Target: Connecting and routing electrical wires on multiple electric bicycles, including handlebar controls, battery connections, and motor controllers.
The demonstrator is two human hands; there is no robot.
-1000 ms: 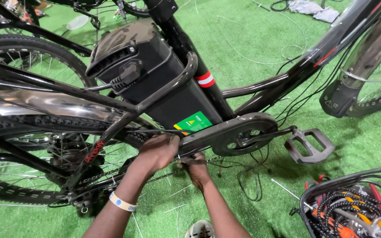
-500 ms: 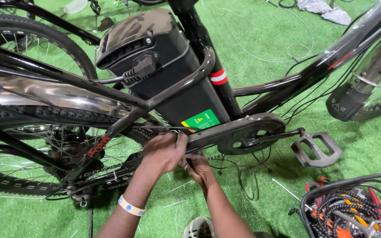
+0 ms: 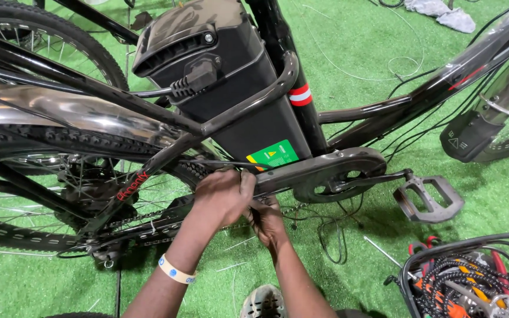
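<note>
A black electric bicycle stands across the green turf, with a large black battery pack (image 3: 237, 100) behind its seat tube. My left hand (image 3: 225, 194), with a pale wristband, is closed over the rear end of the black chain guard (image 3: 325, 168), where it meets the frame. My right hand (image 3: 266, 221) sits just below and behind it, fingers curled under the guard near the chain and thin black cables (image 3: 331, 235). The left hand hides what the right fingers hold. The pedal (image 3: 428, 200) sticks out to the right of both hands.
The rear wheel (image 3: 60, 147) and its shiny fender fill the left side. A front fender (image 3: 484, 132) hangs at the right. A black basket (image 3: 472, 282) of tools and cords sits at the bottom right. My shoe (image 3: 263, 303) is below the hands. Grey cloth (image 3: 443, 15) lies at the far top.
Both hands stay at the rear end of the chain guard, the left one closing tighter over it. The view has drifted slightly, so the bicycle sits further right in the frame.
</note>
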